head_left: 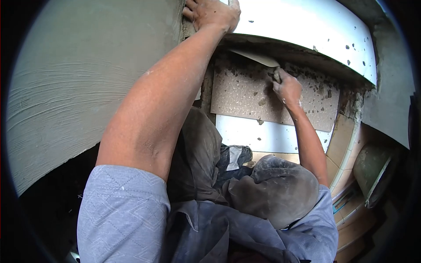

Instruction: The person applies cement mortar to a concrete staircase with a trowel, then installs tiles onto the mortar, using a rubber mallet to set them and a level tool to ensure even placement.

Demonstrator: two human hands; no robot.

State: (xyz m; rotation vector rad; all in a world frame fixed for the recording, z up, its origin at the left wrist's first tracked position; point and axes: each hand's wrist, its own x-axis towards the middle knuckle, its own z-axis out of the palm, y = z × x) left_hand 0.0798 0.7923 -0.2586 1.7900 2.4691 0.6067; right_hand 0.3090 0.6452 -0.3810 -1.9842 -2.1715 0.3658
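My right hand (287,89) is closed around the handle of a trowel (254,57), whose blade points left beneath the front edge of a white slab (298,26). Under it lies a speckled brown board (245,94) strewn with mortar crumbs. At the top, my left hand (213,14) rests at the slab's left end, beside the plastered wall; its fingers are partly cut off by the frame edge, and whether they hold anything is unclear.
Wet grey plaster (74,74) covers the wall at left. A white surface (258,133) shows below the board. At right are tan tiles (340,140) and a dusty bucket-like container (372,168). My bent knees are close to the board.
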